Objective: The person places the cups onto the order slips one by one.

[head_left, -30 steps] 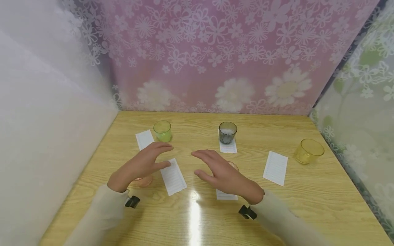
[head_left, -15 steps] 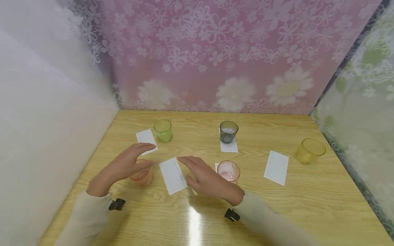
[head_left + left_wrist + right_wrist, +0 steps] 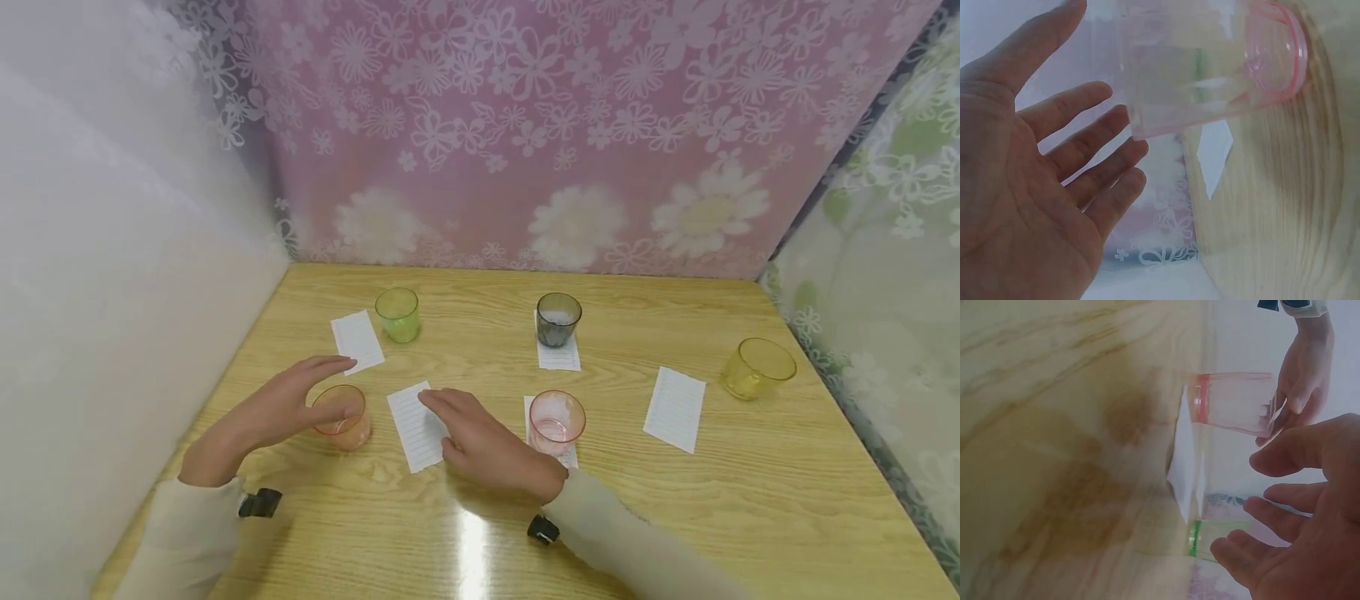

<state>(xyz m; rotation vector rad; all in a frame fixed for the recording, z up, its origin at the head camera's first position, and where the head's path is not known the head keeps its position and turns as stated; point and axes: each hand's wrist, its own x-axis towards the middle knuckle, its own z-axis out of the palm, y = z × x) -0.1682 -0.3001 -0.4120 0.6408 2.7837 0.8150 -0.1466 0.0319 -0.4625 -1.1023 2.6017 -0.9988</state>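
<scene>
My left hand hovers at a clear orange-pink cup on the left of the table. Its fingers are spread around the cup's far side, with the thumb over the rim. In the left wrist view, the fingertips come right to the rim of this cup, and the palm is bare. My right hand is over the right edge of a lined white paper slip, fingers extended and pointing left, holding nothing. Beyond it in the right wrist view are the pink cup and a green cup.
A second pink cup and a grey cup each stand on a paper slip. The green cup is beside another slip. Far right, a yellow cup stands near a slip. Walls border the wooden table.
Both hands have moved left. The left hand has drawn back to the left pink cup, and the right hand has uncovered the other pink cup. The cups and slips stay put.
</scene>
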